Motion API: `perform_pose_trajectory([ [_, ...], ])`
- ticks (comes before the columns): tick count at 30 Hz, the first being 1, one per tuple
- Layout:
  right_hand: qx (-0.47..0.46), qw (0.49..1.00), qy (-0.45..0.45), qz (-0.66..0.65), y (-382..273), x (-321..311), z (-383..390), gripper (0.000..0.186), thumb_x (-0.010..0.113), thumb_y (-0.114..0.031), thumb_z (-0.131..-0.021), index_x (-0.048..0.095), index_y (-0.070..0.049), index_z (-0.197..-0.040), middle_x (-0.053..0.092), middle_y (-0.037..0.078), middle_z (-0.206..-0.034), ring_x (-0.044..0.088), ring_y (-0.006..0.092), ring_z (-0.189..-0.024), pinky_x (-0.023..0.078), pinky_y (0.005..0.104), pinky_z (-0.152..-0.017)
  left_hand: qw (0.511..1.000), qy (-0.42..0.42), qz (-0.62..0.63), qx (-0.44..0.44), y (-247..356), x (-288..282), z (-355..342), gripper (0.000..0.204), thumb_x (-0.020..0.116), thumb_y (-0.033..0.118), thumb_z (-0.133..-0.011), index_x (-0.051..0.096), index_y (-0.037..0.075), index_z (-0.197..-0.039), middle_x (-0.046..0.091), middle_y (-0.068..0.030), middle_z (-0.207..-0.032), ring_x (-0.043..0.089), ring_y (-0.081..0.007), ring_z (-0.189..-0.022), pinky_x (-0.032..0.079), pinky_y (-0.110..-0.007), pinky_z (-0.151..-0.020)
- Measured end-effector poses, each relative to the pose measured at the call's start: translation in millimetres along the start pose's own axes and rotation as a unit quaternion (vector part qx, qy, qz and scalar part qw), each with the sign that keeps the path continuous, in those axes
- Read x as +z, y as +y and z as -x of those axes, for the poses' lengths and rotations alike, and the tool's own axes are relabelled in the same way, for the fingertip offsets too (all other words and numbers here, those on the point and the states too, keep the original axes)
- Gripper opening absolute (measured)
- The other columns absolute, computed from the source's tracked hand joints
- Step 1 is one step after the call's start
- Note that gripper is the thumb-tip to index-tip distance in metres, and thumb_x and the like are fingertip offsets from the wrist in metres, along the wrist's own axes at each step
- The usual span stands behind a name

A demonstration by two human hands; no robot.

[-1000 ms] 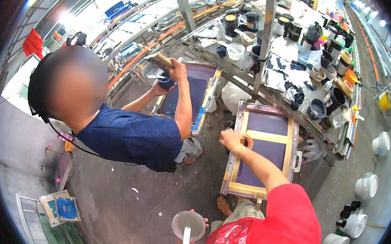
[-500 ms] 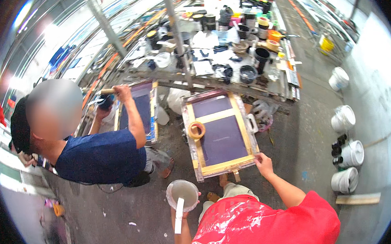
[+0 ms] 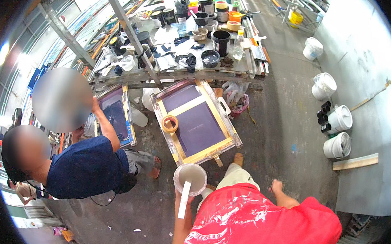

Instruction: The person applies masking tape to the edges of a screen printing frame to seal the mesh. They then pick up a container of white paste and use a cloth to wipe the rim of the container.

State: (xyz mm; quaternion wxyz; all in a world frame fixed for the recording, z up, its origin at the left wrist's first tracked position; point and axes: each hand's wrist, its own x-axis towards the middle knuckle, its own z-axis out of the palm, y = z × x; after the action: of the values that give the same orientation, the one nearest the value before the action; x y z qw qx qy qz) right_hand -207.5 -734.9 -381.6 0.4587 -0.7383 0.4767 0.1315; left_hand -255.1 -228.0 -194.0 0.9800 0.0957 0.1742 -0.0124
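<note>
My left hand (image 3: 180,194) holds a translucent tub (image 3: 192,171) of pale grey substance with a white stick (image 3: 183,202) lying across it; its fingers are partly hidden. My right hand (image 3: 276,187) hangs beside me over the floor, fingers loosely apart, holding nothing. In front of me rests a screen frame (image 3: 199,126) with purple mesh and yellow taped borders, tilted slightly, with a brown tape roll (image 3: 175,125) on its left part. The tub is just beyond that frame's near edge in the picture.
A co-worker (image 3: 85,169) in navy stands left beside a second screen (image 3: 113,108). Behind the frames, a worktable (image 3: 252,78) holds several pots, bottles, rags and tape. White buckets (image 3: 337,144) line the right wall (image 3: 366,186). A wooden plank (image 3: 355,161) lies near them.
My right hand has gone from beside the tape roll to the screen's right edge, then let go and dropped to my side. My view has swung rightward. The tub remains in my left hand.
</note>
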Motion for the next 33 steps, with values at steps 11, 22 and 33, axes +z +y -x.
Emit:
perform_pose_trajectory([
  [11,-0.286,0.887,-0.36,0.034,-220,119,-1,0.022,0.064,-0.017,-0.085,0.065,-0.002,-0.101,0.068,0.008,-0.077,0.063,0.0145,-0.069,0.052,0.0304,-0.064,0.999,0.022,-0.013,0.022,-86,36,-63,0.055,0.062,0.04,-0.089,0.047,0.008,-0.131,0.057,-0.0168,-0.123,0.055,-0.0413,-0.112,0.054,-0.058,-0.081],
  [22,-0.407,0.799,-0.325,0.299,-229,51,-145,0.024,0.066,-0.018,-0.077,0.072,-0.01,-0.099,0.072,0.01,-0.095,0.07,0.0238,-0.089,0.054,0.0354,-0.083,0.991,0.111,-0.056,0.042,-229,86,-156,0.055,0.062,0.041,-0.088,0.047,0.012,-0.132,0.057,-0.0137,-0.125,0.056,-0.0384,-0.113,0.054,-0.056,-0.081],
  [33,-0.223,0.873,-0.189,0.392,-212,-84,-266,0.02,0.063,-0.019,-0.08,0.073,-0.013,-0.095,0.069,0.016,-0.103,0.065,0.0329,-0.1,0.05,0.0424,-0.09,0.993,0.089,-0.056,0.053,-254,66,-213,0.06,0.053,0.052,-0.09,0.045,0.014,-0.136,0.05,-0.0148,-0.136,0.047,-0.0428,-0.123,0.04,-0.071,-0.092],
])
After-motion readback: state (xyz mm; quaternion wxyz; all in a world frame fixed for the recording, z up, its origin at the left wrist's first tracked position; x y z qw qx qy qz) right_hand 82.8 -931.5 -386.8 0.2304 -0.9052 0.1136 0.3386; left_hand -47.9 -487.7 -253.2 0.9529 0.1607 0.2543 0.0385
